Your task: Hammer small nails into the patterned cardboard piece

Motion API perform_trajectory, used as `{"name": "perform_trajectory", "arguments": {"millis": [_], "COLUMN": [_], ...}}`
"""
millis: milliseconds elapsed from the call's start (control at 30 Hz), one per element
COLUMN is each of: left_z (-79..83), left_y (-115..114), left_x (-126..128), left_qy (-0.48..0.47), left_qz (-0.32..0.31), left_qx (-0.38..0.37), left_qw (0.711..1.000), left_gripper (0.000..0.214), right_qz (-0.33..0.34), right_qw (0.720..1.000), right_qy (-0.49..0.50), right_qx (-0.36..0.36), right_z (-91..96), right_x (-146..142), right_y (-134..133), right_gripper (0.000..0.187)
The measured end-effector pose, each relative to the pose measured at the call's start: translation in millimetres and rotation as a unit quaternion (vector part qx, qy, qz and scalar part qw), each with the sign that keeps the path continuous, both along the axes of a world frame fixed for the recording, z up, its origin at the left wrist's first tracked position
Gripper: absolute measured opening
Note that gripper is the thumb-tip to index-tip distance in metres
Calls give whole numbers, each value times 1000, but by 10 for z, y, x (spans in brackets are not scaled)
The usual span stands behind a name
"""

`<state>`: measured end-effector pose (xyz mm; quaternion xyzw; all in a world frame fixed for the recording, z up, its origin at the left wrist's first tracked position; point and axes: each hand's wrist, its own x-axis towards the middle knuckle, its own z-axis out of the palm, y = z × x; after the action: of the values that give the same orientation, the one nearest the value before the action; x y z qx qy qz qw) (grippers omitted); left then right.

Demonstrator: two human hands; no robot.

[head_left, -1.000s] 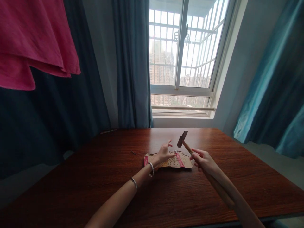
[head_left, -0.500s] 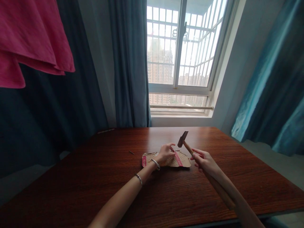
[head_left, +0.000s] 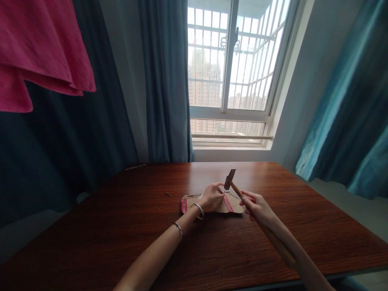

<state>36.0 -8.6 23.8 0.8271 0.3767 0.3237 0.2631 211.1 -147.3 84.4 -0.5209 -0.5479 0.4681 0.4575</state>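
Tan patterned board [head_left: 235,205], partly behind left hand [head_left: 211,194], nail [head_left: 224,192] indistinct

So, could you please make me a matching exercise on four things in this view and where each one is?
1. Wooden-handled hammer
2. Patterned cardboard
3. Dark nail
4. Pink cloth

A. Flat on the tabletop, apart from both hands
B. Hanging at upper left
C. Gripped by the right hand
D. Partly hidden behind the left hand

Pairs: 1-C, 2-D, 3-A, 4-B
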Motion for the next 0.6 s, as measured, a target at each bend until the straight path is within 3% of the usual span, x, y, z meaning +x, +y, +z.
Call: {"name": "perform_trajectory", "arguments": {"millis": [600], "left_z": [32], "left_y": [-17], "left_x": [2], "left_qy": [-4], "left_qz": [13], "left_qx": [-24], "left_qw": [1000], "left_gripper": [40], "right_qz": [13], "right_qw": [1000], "right_qy": [15], "right_qx": [-13], "right_z": [63], "right_x": [19], "right_y": [90], "right_gripper": [49]}}
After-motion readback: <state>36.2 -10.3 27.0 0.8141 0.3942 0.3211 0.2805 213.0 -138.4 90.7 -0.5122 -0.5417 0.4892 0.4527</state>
